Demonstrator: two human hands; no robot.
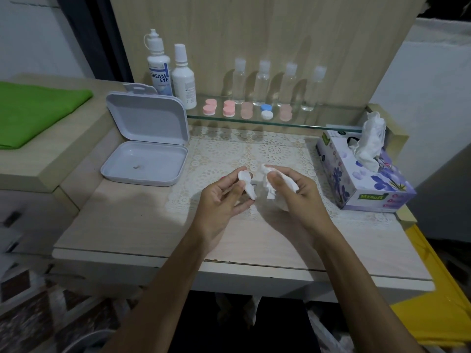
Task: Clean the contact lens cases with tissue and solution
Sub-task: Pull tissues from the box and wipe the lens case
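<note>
Head view, looking down: the left hand (224, 197) is curled around a white contact lens case (246, 184), thumb and fingers pinching it so that its upper end sticks out above the fingertips. Just beside it, the right hand (293, 192) grips a crumpled white tissue (270, 184), thumb pressed on top and fingers wrapped beneath; the tissue's bunched end sits very near the case, though whether the two touch cannot be told. Both hands hover above a lace mat (229, 154) laid over the middle of the bench (127, 225).

Near the bench's right edge stands a purple flowered tissue box (367, 179) with a sheet pulled up out of its slot. Toward the left edge lies a white hinged box (145, 149), its lid propped open and a small scrap in its tray. Along the back edge runs a glass shelf (318, 124). On it sit several lens cases in a row: four pink cases (228, 108) and one blue-and-white case (266, 111). Behind them four clear bottles (262, 82) with pale caps line the wooden back panel. At the shelf's left end stand two white solution bottles (158, 64), one labelled DREAM EYE. Beyond the left edge, a folded green cloth (35, 110) rests on a lower ledge.
</note>
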